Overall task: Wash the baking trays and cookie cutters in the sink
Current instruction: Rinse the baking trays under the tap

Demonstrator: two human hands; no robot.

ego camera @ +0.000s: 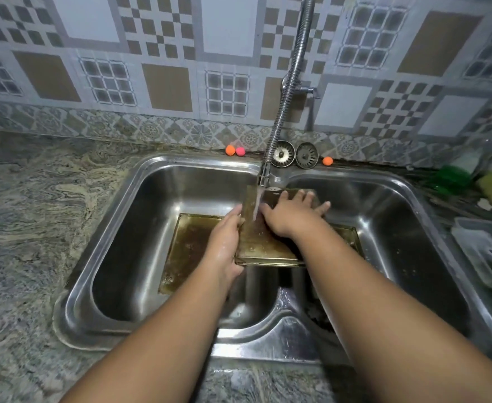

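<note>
A person's left hand [224, 242] grips a baking tray [263, 242] by its edge under the running tap [263, 177], right hand [289, 216] pressed flat, fingers spread, above another tray [186, 242] in the sink [140, 181].

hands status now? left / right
Left hand: closed on the left edge of the small baking tray, under the tap stream.
Right hand: open, palm flat on that tray.

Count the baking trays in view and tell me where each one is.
2. A small tray is held under the running faucet by the left hand and right hand. A larger tray lies beneath it across the sink. Others may be hidden.
</note>
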